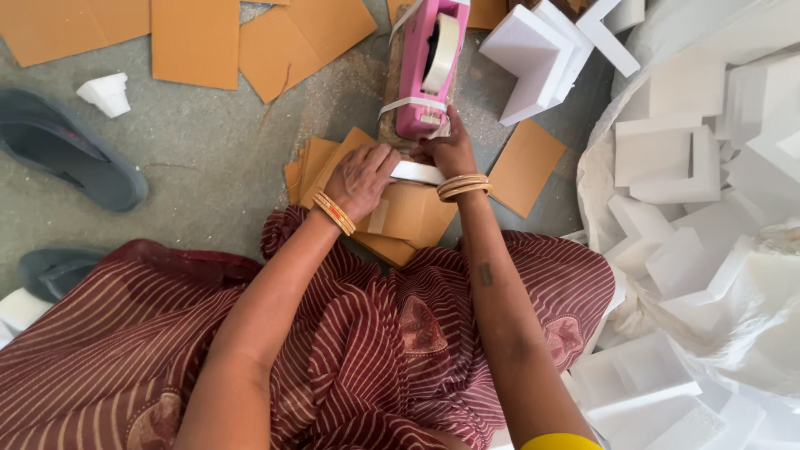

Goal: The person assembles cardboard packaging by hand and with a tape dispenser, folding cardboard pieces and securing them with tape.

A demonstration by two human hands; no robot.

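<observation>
My left hand [360,177] lies flat, fingers spread, pressing down on a cardboard-wrapped packet [408,212] that rests on my lap at the edge of my striped maroon skirt [375,333]. White foam [417,172] shows at the packet's top edge, just beside my left fingertips. My right hand [450,150] is at the mouth of the pink tape dispenser [425,67], fingers pinched together on the tape end there; how firmly they close I cannot tell. The dispenser stands on the floor directly beyond the packet, its roll of pale tape [442,52] upright in the frame. Under the packet sits a small stack of cut cardboard sheets [321,158], fanned slightly to the left. More loose cardboard pieces [250,37] lie scattered across the grey floor [192,142] farther out, and one square piece [525,167] lies just right of my right wrist. White foam corner blocks [542,50] sit beside the dispenser, and a big white sack [608,167] of foam pieces fills the right side. A grey sandal [67,158] lies well off to the left.
</observation>
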